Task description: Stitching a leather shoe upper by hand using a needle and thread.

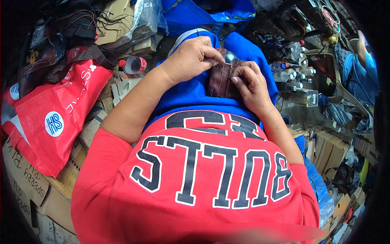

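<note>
My red shirt (118, 191) sits nearest; on my blue-covered lap lies laced brown leather (218, 83); my left hand (194, 57) pinches above it, on what I cannot tell; my right hand (252, 83) curls at its right edge, grip unclear.

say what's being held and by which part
The brown laced piece: the right hand holds its right edge; the left hand is near its upper end, grip unclear.

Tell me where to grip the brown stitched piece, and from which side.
Grip the brown stitched piece probably by its lower left edge, from the left: that edge is exposed, while the left hand is at its upper end and the right hand at its right side.
</note>
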